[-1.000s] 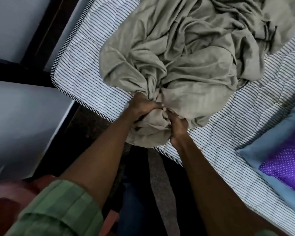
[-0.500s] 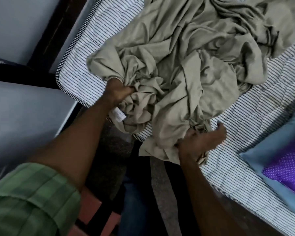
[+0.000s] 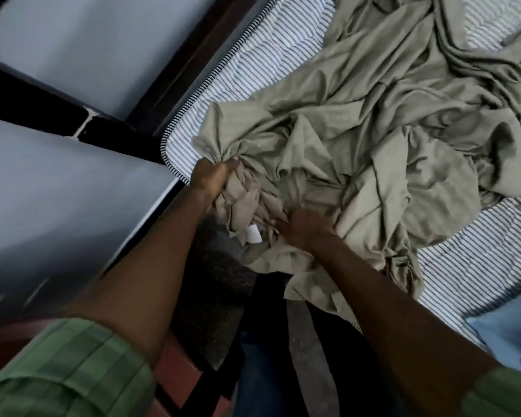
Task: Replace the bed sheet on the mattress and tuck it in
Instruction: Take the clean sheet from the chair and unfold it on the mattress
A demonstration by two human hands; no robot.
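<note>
A crumpled olive-beige bed sheet [image 3: 358,124] lies bunched over the striped mattress [image 3: 253,73], part of it hanging over the near edge. My left hand [image 3: 212,177] grips a gathered bunch of the sheet at the mattress corner. My right hand [image 3: 306,227] grips the sheet's folds close beside it, near a small white label [image 3: 254,233]. Most of the sheet's edges are hidden in the folds.
A pale wall [image 3: 57,188] with a dark band runs along the left of the bed. A blue pillow [image 3: 506,323] with a purple dotted patch sits at the right edge. Dark floor and my legs lie below the mattress edge.
My right hand has moved left along the sheet's edge and now holds it near my left hand. The left hand has pulled its bunch nearer the mattress corner.
</note>
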